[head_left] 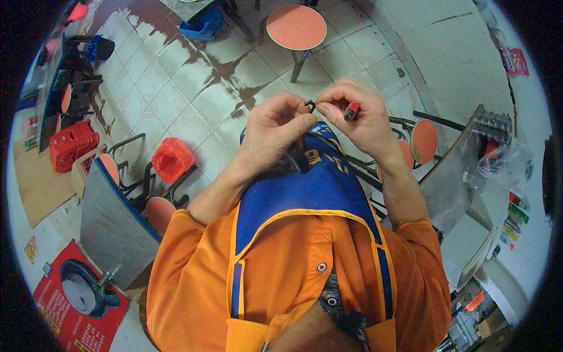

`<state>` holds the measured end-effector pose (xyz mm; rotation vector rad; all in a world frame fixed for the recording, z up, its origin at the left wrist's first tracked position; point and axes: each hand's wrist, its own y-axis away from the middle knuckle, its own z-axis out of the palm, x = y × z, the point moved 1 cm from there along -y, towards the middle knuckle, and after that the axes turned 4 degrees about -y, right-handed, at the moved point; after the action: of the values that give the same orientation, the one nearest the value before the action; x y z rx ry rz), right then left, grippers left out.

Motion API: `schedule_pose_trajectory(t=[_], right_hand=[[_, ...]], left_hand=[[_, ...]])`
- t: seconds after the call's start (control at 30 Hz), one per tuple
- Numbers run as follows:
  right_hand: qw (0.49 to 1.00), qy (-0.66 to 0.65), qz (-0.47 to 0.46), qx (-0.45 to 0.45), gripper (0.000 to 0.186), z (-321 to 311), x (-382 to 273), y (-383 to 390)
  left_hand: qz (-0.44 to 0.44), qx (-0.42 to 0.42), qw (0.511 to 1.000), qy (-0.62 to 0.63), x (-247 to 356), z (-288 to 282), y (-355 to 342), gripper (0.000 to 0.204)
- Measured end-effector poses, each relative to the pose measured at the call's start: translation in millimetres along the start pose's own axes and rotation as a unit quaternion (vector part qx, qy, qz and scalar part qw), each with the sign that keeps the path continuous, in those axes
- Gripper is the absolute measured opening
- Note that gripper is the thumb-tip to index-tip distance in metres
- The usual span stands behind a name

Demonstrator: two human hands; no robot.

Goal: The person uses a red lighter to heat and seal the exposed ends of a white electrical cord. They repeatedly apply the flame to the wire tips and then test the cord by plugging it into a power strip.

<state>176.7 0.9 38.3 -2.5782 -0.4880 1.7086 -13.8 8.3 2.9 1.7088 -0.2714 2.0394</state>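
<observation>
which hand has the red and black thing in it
The right hand: the red-and-black object sits in its grip; the left hand shows none.

Pale tiled floor (190, 117), orange stools (296, 27)

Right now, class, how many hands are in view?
2, both at upper centre: left hand pinching a small dark piece, right hand holding a red-and-black object. No others show.

The pale tiled floor (186, 117) carries a round orange-topped stool (296, 27)
</observation>
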Motion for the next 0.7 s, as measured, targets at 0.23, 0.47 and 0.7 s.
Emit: schedule_pose_trajectory(t=[0.23,0.47,0.7], right_hand=[[0.982,-0.166,0.072,0.044,0.007,-8,19,0],[0.956,-0.126,0.161,0.21,0.013,-39,40,1],[0.998,-0.02,0.031,0.051,0.033,1,12,-11]], left_hand=[[-0.147,-0.056,0.974,0.163,12,-4,0,0.012],[-0.196,-0.018,0.936,0.292,10,-14,-2,0.015],[-0.174,0.005,0.956,0.235,6,-10,-8,0.013]])
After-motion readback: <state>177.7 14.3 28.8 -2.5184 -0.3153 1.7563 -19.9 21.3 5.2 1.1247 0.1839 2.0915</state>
